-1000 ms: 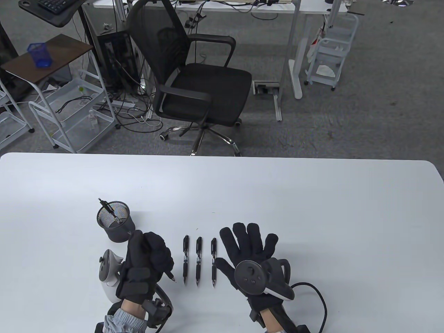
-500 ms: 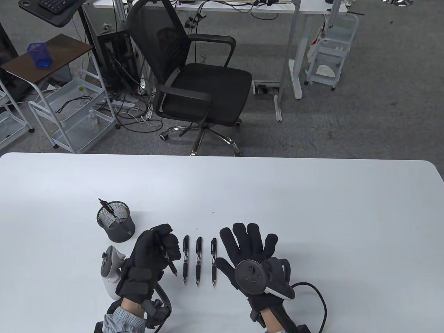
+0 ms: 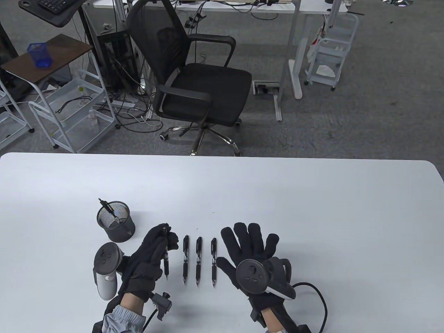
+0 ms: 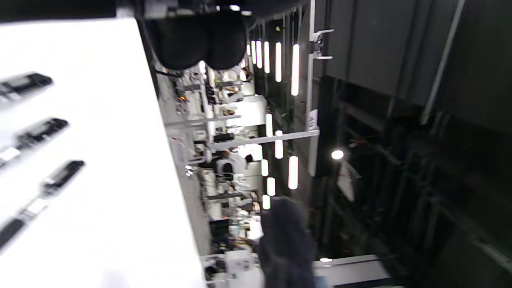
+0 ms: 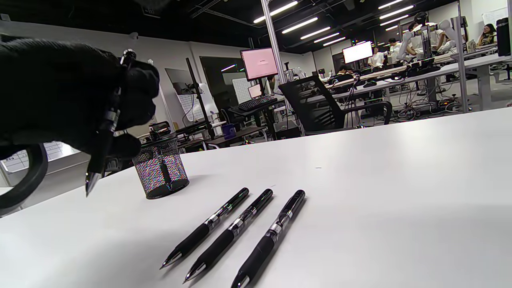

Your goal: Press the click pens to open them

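Note:
My left hand (image 3: pixel 152 253) grips a black click pen (image 3: pixel 166 258) a little above the table, tip toward me, thumb at its top end. The right wrist view shows that pen (image 5: pixel 100 154) in the glove, tip down. Three black click pens (image 3: pixel 198 261) lie side by side on the white table between my hands; they also show in the right wrist view (image 5: pixel 236 228) and, blurred, in the left wrist view (image 4: pixel 48 180). My right hand (image 3: pixel 251 251) rests flat and open on the table right of them. A black mesh pen cup (image 3: pixel 116 222) holds one pen (image 3: pixel 109 210).
The mesh cup (image 5: pixel 161 172) stands just beyond my left hand. An office chair (image 3: pixel 194 79) stands past the table's far edge (image 3: pixel 222 155). A cable (image 3: pixel 317 298) trails from my right wrist.
My left hand has rolled and shifted right toward the row of pens. The held pen has turned from slanted to nearly parallel with the lying pens. The right hand has stayed still.

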Demonstrator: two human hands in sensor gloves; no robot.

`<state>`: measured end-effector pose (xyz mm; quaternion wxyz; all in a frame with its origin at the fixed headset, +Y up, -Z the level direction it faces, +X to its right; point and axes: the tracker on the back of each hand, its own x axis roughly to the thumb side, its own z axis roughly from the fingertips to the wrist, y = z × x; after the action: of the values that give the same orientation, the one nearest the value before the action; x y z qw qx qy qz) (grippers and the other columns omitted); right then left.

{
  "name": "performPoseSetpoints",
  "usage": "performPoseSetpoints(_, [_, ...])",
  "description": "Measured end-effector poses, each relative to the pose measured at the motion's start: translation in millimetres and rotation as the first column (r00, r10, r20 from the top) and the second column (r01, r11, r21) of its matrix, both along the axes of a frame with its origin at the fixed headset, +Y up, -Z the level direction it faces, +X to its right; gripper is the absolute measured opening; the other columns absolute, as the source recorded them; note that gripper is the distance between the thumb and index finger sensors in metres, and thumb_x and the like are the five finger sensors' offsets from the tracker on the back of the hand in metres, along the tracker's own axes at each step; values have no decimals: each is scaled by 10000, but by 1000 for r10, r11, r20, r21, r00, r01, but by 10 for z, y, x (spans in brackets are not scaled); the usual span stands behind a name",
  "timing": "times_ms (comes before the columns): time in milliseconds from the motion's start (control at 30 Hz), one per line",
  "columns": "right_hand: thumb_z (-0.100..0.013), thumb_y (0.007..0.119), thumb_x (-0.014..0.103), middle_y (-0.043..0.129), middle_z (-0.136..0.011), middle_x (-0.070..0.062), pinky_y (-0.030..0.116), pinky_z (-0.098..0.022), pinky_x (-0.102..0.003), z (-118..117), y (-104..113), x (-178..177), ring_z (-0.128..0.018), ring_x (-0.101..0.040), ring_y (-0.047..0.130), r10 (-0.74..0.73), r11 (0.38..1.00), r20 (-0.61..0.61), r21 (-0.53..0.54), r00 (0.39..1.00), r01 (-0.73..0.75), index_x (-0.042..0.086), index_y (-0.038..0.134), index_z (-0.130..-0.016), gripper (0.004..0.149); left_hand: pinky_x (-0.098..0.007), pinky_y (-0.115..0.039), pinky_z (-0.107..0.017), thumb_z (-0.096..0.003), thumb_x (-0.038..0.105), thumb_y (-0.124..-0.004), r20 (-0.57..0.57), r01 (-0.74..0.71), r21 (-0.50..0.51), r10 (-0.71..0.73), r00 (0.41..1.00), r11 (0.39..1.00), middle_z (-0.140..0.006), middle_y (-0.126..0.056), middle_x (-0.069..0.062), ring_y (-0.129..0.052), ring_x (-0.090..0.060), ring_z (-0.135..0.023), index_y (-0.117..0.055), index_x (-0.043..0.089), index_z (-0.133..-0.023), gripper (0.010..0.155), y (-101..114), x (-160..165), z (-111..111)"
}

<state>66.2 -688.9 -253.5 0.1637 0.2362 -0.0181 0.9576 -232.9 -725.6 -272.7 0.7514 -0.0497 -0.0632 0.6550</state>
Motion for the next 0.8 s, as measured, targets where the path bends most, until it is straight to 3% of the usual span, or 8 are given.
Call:
performPoseSetpoints(167, [-682, 510, 485, 175, -1267, -302, 33, -606, -827, -4, 5, 7, -1085, -615, 124, -6, 1000, 1, 3, 1000, 6, 136, 257, -1243, 708, -747, -471, -719, -734, 257, -619, -13, 155, -74, -156, 988, 985, -1108, -792, -46, -688, -410, -979, -522, 125, -1184, 479, -59, -56, -53])
performPoseSetpoints(267, [-681, 511, 486, 173, -1267, -301, 33, -606, -827, -16, 6, 24, -1086, -614, 122, -13, 1000, 4, 0, 1000, 13, 135, 265, -1244, 707, -618, -665, -715, -728, 263, -644, -35, 251, -109, -256, 966, 962, -1078, -833, -61, -764, -356, -913, -553, 109, -1176, 483, -109, -64, -94])
performPoseSetpoints(433, [-681, 511, 485, 174, -1266, -304, 32, -605, -827, -26, 13, 25, -1084, -615, 121, -24, 1000, -1, -4, 1000, 24, 132, 270, -1244, 707, -415, -833, -593, -720, 264, -664, -50, 435, -191, -452, 891, 880, -1007, -847, -133, -836, -330, -780, -555, 35, -1163, 510, -261, -14, -178])
performPoseSetpoints(567, [-682, 510, 485, 174, -1266, -301, 35, -607, -827, -9, 25, 11, -1085, -615, 122, -23, 1000, -11, 3, 1000, 23, 129, 269, -1245, 708, -362, -882, -547, -714, 268, -677, -15, 564, -270, -589, 808, 780, -991, -832, -168, -877, -306, -739, -564, 21, -1156, 519, -383, 45, -315])
performPoseSetpoints(633, [-682, 510, 486, 175, -1266, -301, 36, -608, -827, 2, 36, 17, -1085, -614, 124, -31, 1000, -15, 5, 999, 31, 130, 271, -1245, 708, -341, -901, -538, -712, 275, -685, 26, 652, -307, -678, 734, 694, -993, -818, -173, -893, -294, -732, -571, 28, -1155, 519, -426, 89, -406])
performPoseSetpoints(800, [-682, 510, 486, 175, -1267, -301, 36, -607, -828, 3, 42, 19, -1085, -614, 124, -40, 999, -18, 7, 999, 40, 128, 271, -1245, 708, -324, -922, -540, -703, 284, -709, 89, 750, -346, -777, 624, 563, -974, -818, -181, -922, -274, -731, -609, 39, -1137, 509, -516, 211, -575])
